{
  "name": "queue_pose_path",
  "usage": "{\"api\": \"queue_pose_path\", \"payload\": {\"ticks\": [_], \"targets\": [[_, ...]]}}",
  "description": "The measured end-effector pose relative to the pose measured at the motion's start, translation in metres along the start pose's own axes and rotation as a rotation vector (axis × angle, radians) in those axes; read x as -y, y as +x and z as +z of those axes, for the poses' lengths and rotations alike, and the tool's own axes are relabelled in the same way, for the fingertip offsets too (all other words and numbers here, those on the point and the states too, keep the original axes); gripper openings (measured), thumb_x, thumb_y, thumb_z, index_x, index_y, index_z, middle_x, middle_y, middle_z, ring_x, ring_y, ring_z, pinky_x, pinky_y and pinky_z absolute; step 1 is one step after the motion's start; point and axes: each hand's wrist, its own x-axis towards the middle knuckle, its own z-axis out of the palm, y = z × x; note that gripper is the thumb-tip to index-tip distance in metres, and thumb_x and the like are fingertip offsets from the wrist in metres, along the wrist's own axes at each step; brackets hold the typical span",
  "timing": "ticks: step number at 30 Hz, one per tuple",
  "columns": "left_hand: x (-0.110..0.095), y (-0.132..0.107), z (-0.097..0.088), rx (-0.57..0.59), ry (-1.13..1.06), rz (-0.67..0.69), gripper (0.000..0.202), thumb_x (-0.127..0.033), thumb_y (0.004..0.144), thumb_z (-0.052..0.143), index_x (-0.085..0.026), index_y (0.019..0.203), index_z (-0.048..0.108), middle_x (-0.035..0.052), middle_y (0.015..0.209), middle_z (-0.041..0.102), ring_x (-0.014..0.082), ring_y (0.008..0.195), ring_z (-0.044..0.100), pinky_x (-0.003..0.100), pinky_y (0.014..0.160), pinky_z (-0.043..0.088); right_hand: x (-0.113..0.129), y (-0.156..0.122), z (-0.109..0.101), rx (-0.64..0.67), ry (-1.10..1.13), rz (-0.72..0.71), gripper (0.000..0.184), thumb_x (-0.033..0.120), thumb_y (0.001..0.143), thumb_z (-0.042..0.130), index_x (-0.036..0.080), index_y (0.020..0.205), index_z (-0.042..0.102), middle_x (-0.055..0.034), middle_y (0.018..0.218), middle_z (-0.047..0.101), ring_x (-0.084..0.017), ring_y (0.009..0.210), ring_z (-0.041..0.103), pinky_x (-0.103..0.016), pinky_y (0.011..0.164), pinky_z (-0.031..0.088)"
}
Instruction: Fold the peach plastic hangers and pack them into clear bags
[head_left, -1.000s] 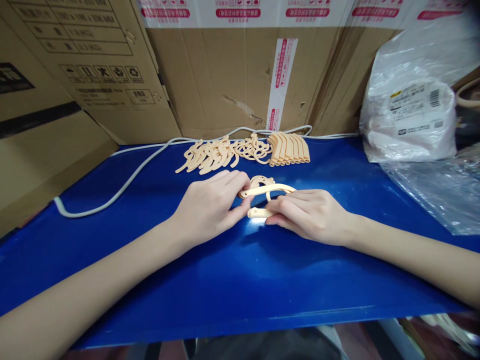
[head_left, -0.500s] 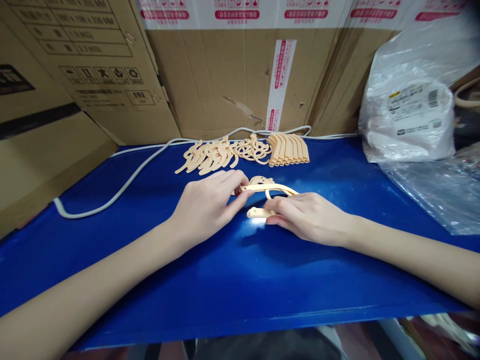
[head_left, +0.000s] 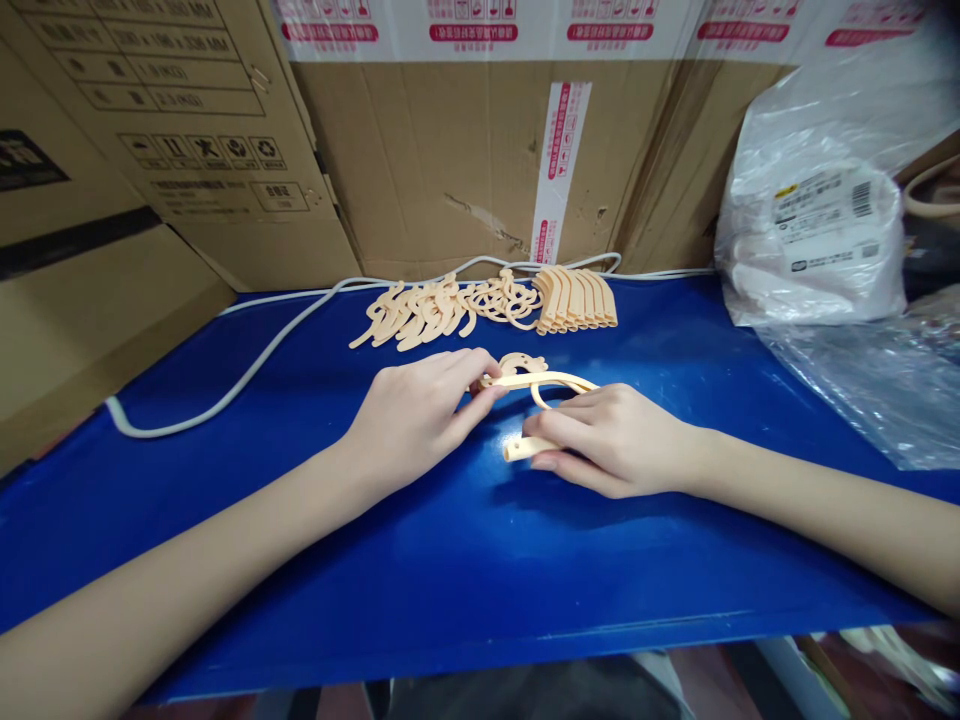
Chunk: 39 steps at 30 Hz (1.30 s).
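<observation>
My left hand pinches the left end of a curved cream plastic strip between thumb and fingers. The strip runs right toward my right hand, which is closed on a cream plastic tube; a hole shows near the tube's free end. A thin cream loop lies between strip and tube, partly hidden by the right fingers. Whether these parts are joined is hidden. Just behind the left fingertips rests a flat, curved cream piece with small holes.
Flat cream pieces, cream rings and a row of curved tubes lie at the back of the blue table. A white cable runs behind them. Cardboard boxes stand behind; a plastic-wrapped bundle is at right.
The tube in my right hand has moved slightly down and toward the right, its free end tilting lower. My left hand keeps its pinch on the strip, nearly in place.
</observation>
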Motion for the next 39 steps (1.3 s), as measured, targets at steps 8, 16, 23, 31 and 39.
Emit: {"api": "queue_pose_path", "payload": {"ticks": [8, 16, 23, 31, 39], "targets": [[0.0001, 0.0012, 0.0004, 0.022, -0.032, 0.003, 0.022, -0.034, 0.1, 0.048, -0.02, 0.1, 0.065, -0.0034, 0.086, 0.071, 0.0094, 0.063, 0.058, 0.021, 0.055, 0.035, -0.0011, -0.0002, 0.0027, -0.038, -0.066, 0.009, 0.043, 0.035, 0.108, 0.026, 0.012, 0.101, 0.062, -0.0063, 0.079, 0.071, -0.014, 0.066, 0.064, -0.025, 0.061, 0.044], [0.0001, 0.0006, 0.0006, 0.055, -0.037, -0.007, 0.022, -0.033, 0.1, 0.047, -0.021, 0.103, 0.065, -0.0032, 0.088, 0.072, 0.01, 0.064, 0.059, 0.021, 0.055, 0.035, 0.0005, 0.0006, 0.0028, -0.094, -0.119, 0.004, 0.043, 0.034, 0.109, 0.026, 0.013, 0.101, 0.063, -0.0049, 0.08, 0.073, -0.013, 0.065, 0.066, -0.024, 0.057, 0.043], [0.002, 0.0025, -0.0007, 0.065, -0.039, -0.049, 0.023, -0.036, 0.099, 0.047, -0.022, 0.102, 0.066, -0.0026, 0.084, 0.071, 0.0106, 0.063, 0.06, 0.022, 0.054, 0.035, -0.0001, 0.0026, 0.0027, -0.066, -0.117, -0.011, 0.036, 0.032, 0.108, 0.032, 0.014, 0.105, 0.063, -0.0052, 0.085, 0.073, -0.014, 0.07, 0.067, -0.027, 0.066, 0.05], [0.0045, 0.0031, -0.0026, 0.074, -0.069, -0.086, 0.022, -0.033, 0.1, 0.044, -0.023, 0.104, 0.063, -0.003, 0.085, 0.07, 0.0117, 0.069, 0.063, 0.023, 0.058, 0.036, 0.0007, 0.0031, 0.0012, -0.118, -0.14, 0.0, 0.036, 0.034, 0.108, 0.033, 0.015, 0.107, 0.064, -0.0028, 0.079, 0.071, -0.014, 0.066, 0.065, -0.025, 0.061, 0.046], [0.0062, 0.0022, -0.0019, 0.048, -0.028, -0.08, 0.029, -0.032, 0.102, 0.036, -0.021, 0.102, 0.063, -0.0004, 0.093, 0.072, 0.0151, 0.08, 0.066, 0.025, 0.062, 0.039, 0.0007, 0.0023, 0.0011, -0.106, -0.153, 0.026, 0.035, 0.033, 0.107, 0.036, 0.015, 0.108, 0.065, -0.003, 0.086, 0.073, -0.014, 0.072, 0.068, -0.025, 0.062, 0.048]]}}
